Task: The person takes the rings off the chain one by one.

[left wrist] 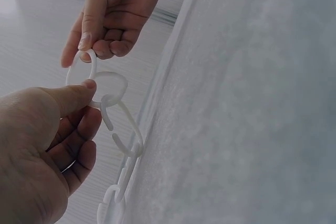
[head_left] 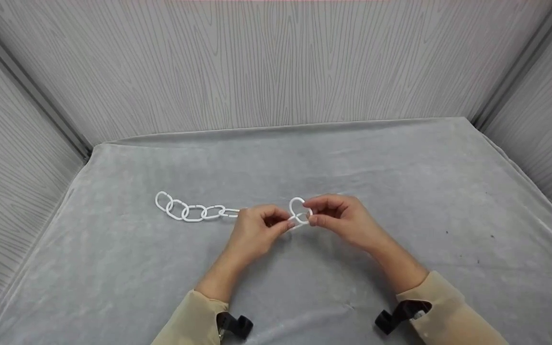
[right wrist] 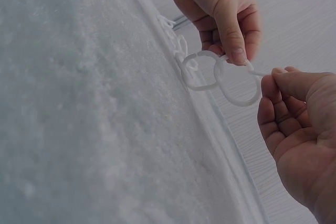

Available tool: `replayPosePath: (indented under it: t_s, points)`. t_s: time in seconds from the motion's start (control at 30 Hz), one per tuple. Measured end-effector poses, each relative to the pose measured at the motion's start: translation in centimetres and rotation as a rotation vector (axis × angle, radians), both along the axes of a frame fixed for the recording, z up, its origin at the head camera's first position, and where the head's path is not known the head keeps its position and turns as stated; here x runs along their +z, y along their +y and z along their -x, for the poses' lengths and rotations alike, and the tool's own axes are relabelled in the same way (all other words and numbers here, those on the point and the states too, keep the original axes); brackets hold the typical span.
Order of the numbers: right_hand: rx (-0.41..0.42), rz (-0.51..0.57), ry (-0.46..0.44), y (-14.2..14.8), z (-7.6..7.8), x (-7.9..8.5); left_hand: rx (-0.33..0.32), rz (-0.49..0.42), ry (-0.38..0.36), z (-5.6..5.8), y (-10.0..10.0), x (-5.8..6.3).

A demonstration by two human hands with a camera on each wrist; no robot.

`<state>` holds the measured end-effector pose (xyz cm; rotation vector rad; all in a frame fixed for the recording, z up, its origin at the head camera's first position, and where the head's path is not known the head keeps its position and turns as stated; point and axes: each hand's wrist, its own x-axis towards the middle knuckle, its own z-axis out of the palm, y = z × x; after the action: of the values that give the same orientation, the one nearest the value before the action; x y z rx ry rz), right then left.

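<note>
A white plastic chain (head_left: 193, 220) of open-gap links runs from the left of the cloth to the hands. My left hand (head_left: 254, 232) pinches a link (right wrist: 241, 104) near its right end between thumb and forefinger. Opposite it, my right hand (head_left: 345, 223) holds a white end link (head_left: 297, 198) by its edge, thumb against fingers. The two held links overlap at the left fingertips in the head view; whether they are hooked together I cannot tell. In the left wrist view a gap shows in a neighbouring link (left wrist: 119, 142), and the chain hangs downward from there.
A grey cloth (head_left: 352, 167) covers the table, wrinkled near the front. Grey wood-grain panels (head_left: 276, 62) stand behind and at both sides. Small dark specks lie on the cloth at the right. Black wrist mounts (head_left: 235, 326) sit at both sleeves.
</note>
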<state>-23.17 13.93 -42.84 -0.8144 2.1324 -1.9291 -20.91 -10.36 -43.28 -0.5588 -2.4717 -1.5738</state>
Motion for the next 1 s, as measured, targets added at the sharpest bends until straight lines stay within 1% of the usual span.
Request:
replayPosePath:
  t_s: [0.23, 0.43, 1.0]
  points:
    - [0.006, 0.005, 0.002, -0.01, 0.00, -0.08, -0.010, -0.014, -0.018, -0.07, -0.04, 0.02]
    - [0.005, 0.007, 0.008, -0.03, 0.02, -0.15, -0.006, -0.001, -0.008, -0.07, -0.04, 0.07]
    - [-0.003, 0.017, -0.006, 0.02, -0.03, 0.04, -0.014, -0.005, 0.000, 0.00, -0.03, 0.08]
